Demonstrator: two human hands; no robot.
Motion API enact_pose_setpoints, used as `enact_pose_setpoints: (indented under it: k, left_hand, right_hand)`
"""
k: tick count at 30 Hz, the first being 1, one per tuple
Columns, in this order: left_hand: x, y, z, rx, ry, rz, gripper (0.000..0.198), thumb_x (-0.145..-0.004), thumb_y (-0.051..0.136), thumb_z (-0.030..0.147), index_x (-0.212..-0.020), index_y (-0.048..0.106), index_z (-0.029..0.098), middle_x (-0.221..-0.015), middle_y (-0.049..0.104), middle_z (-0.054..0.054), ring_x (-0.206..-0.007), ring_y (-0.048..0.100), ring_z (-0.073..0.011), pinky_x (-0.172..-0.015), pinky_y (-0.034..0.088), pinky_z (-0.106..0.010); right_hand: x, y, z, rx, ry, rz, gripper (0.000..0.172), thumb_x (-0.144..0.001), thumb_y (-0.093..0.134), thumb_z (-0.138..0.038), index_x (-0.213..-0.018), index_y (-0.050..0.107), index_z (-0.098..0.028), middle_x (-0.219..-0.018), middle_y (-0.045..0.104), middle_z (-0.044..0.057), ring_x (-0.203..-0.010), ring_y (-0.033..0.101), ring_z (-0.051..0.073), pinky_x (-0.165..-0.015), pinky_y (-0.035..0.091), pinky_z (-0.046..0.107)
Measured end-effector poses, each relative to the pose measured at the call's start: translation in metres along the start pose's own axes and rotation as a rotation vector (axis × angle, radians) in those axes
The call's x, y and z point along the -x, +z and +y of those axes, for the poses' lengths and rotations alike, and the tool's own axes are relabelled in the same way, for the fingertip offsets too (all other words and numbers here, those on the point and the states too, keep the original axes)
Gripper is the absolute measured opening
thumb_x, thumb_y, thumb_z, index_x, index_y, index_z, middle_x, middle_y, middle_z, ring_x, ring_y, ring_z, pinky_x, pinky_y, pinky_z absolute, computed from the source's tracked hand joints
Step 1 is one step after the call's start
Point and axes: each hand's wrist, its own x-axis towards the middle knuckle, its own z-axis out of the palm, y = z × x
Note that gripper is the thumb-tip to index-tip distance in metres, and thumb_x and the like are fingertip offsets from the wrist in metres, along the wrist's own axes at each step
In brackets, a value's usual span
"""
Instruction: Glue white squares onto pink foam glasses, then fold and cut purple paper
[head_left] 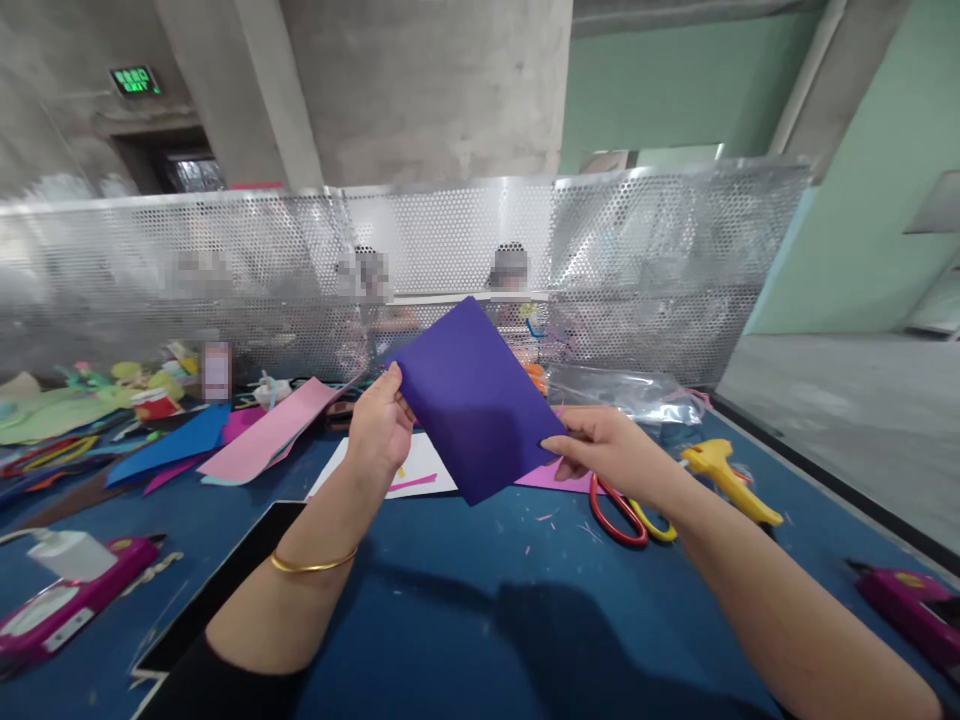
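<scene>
A dark purple sheet of craft paper (pixel 476 400) is held up over the table, turned so one corner points up. My left hand (pixel 382 415) pinches its left corner, thumb in front and fingers behind. At the right corner, my right hand (pixel 596 440) grips the sheet between thumb and fingers. Behind and below the sheet lie a white paper (pixel 427 470) with pink and yellow strips and a pink sheet (pixel 574 478), both partly hidden. Scissors with red and yellow handles (pixel 619 515) rest just below my right hand.
A yellow glue gun (pixel 724 470) lies at the right. Pink paper sheets (pixel 266 435) and a blue sheet (pixel 172 445) are piled at the left, near a magenta power strip (pixel 82 600). A perforated metal screen (pixel 450 235) borders the blue table (pixel 450 600); people sit beyond it.
</scene>
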Motion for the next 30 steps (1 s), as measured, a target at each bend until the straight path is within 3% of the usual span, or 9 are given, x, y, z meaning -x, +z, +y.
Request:
enact_pose_setpoints:
  k: [5, 11, 14, 17, 22, 30]
  left_hand:
    - [0.0, 0.0, 0.002, 0.017, 0.002, 0.025, 0.007, -0.088, 0.063, 0.021, -0.085, 0.068, 0.017, -0.076, 0.074, 0.0, -0.065, 0.067, -0.0111, -0.061, 0.053, -0.021]
    - [0.002, 0.001, 0.002, 0.019, -0.004, 0.036, 0.006, -0.085, 0.066, 0.016, -0.08, 0.07, 0.017, -0.073, 0.074, 0.0, -0.062, 0.066, -0.0102, -0.062, 0.054, -0.02]
    - [0.009, 0.005, -0.004, 0.02, -0.013, 0.005, 0.007, -0.084, 0.067, 0.014, -0.079, 0.071, 0.017, -0.077, 0.075, 0.0, -0.067, 0.067, -0.0095, -0.069, 0.055, -0.019]
    - [0.024, 0.012, -0.014, 0.004, -0.064, -0.049, 0.005, -0.081, 0.071, 0.014, -0.076, 0.072, 0.016, -0.079, 0.076, 0.0, -0.07, 0.068, -0.009, -0.073, 0.055, -0.018]
    - [0.046, 0.017, -0.027, -0.045, -0.166, -0.135, 0.016, -0.065, 0.086, 0.02, -0.076, 0.075, 0.015, -0.073, 0.076, 0.0, -0.064, 0.067, -0.0091, -0.061, 0.052, -0.016]
    - [0.05, 0.017, -0.026, -0.116, -0.13, -0.164, 0.025, -0.065, 0.087, 0.034, -0.081, 0.077, 0.018, -0.082, 0.078, -0.003, -0.07, 0.068, -0.0126, -0.065, 0.053, -0.022]
  right_hand:
    - [0.0, 0.003, 0.001, -0.048, -0.004, -0.012, 0.023, -0.085, 0.063, -0.04, -0.071, 0.069, -0.022, -0.066, 0.07, 0.002, -0.06, 0.07, 0.017, -0.061, 0.054, 0.03]
    - [0.0, 0.002, 0.003, 0.058, -0.019, -0.023, 0.028, -0.082, 0.066, -0.038, -0.059, 0.065, -0.022, -0.058, 0.067, 0.0, -0.055, 0.062, 0.015, -0.054, 0.047, 0.028]
    - [0.0, 0.0, 0.0, 0.052, -0.071, 0.083, 0.018, -0.078, 0.072, -0.039, -0.069, 0.071, -0.024, -0.07, 0.071, 0.002, -0.064, 0.062, 0.016, -0.059, 0.048, 0.029]
    - [0.0, 0.0, -0.003, -0.113, -0.034, 0.218, 0.024, -0.079, 0.07, -0.047, -0.086, 0.074, -0.024, -0.083, 0.074, 0.004, -0.073, 0.065, 0.017, -0.067, 0.051, 0.03]
    - [0.001, 0.001, -0.005, -0.199, -0.047, 0.436, 0.027, -0.077, 0.071, -0.048, -0.072, 0.07, -0.022, -0.067, 0.067, 0.0, -0.058, 0.054, 0.011, -0.055, 0.042, 0.026]
    - [0.001, 0.003, -0.005, -0.241, -0.093, 0.478, 0.021, -0.078, 0.069, -0.039, -0.066, 0.067, -0.021, -0.063, 0.062, -0.002, -0.056, 0.049, 0.011, -0.053, 0.039, 0.025]
